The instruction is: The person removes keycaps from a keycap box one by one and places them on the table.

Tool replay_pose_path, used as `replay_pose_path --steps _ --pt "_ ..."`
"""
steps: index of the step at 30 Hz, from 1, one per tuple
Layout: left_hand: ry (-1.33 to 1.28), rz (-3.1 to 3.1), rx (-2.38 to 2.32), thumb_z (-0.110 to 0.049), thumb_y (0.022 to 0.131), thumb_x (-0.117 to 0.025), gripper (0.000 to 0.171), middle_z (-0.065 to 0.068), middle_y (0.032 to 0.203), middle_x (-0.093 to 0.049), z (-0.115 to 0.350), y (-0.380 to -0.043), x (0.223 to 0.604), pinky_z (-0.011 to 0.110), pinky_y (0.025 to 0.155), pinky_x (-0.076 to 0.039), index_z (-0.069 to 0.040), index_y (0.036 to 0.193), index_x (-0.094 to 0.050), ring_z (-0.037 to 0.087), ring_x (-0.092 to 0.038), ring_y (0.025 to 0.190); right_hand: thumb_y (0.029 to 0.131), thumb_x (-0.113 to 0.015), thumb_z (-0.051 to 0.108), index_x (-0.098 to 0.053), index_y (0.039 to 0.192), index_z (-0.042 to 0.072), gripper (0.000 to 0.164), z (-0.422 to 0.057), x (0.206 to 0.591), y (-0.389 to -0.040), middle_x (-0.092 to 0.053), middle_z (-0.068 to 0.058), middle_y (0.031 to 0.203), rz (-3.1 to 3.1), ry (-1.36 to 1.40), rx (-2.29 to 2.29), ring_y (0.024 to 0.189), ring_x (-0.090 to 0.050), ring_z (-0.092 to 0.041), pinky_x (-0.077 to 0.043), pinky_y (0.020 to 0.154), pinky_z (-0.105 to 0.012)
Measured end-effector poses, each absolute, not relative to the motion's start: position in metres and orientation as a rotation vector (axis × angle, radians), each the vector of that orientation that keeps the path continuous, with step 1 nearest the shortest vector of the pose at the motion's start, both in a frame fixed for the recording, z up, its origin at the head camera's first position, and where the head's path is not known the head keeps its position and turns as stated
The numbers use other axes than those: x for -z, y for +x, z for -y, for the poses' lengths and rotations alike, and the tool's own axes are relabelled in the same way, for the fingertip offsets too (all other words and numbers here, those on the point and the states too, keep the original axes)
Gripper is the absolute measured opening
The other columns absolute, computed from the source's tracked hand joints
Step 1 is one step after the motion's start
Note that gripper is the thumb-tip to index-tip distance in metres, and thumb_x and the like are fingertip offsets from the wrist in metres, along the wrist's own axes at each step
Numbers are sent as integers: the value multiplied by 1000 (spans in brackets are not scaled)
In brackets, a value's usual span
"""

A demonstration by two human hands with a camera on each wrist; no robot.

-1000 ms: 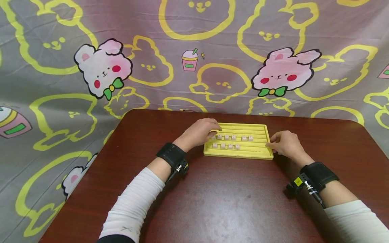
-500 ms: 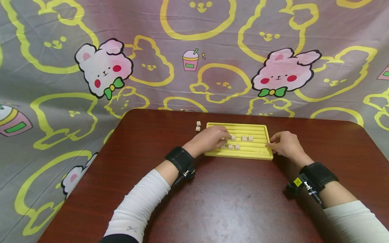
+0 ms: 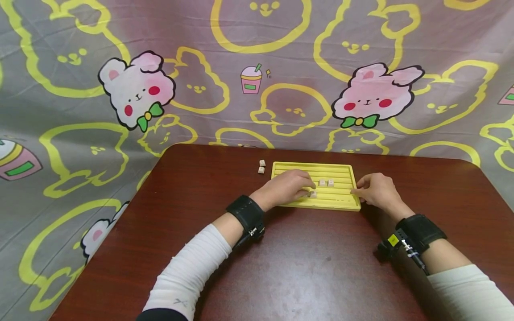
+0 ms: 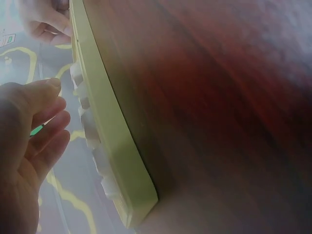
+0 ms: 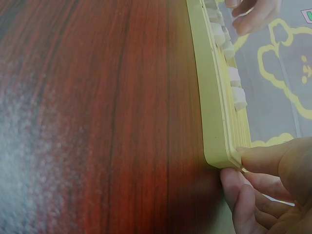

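Note:
A yellow ridged tray [image 3: 339,206] lies on the table, with small pale keycaps standing along its rows. My left hand [image 3: 285,186] hovers over the tray's left half, hiding several of them. Its fingers [image 4: 53,122] bend loosely above the row in the left wrist view, and no keycap shows between thumb and fingers. Just right of its fingertips sit two keycaps [image 3: 326,183] side by side, and one [image 3: 313,194] sits in the row nearer me. My right hand [image 3: 377,189] pinches the tray's right end between thumb and fingers, seen closely in the right wrist view.
Two loose keycaps [image 3: 262,166] lie on the brown table [image 3: 305,258] beyond the tray's left edge. A patterned cloth [image 3: 281,67] hangs right behind the table's far edge. Black straps with cameras [image 3: 246,215] are on both wrists.
My left hand has moved right and slightly nearer me across the tray, uncovering the two loose keycaps and the tray's far left corner. The right hand and tray have stayed in place.

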State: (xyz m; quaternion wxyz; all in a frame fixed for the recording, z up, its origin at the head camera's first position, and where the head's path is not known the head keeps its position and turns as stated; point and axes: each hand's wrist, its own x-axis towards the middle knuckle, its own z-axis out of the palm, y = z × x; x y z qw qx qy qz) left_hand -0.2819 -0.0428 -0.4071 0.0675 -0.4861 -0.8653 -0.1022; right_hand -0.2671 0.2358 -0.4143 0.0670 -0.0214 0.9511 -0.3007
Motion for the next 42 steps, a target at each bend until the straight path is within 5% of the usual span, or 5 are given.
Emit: replay_pose_path --steps 42 --pt "-1505 2690 173 -16 95 -66 16 -1 108 -70 18 -280 413 23 92 -51 -15 109 -74 10 -64 104 89 -73 22 -66 108 -7 35 -235 416 -263 -70 -14 83 -2874 -71 927 63 -62 -15 -50 55 -24"
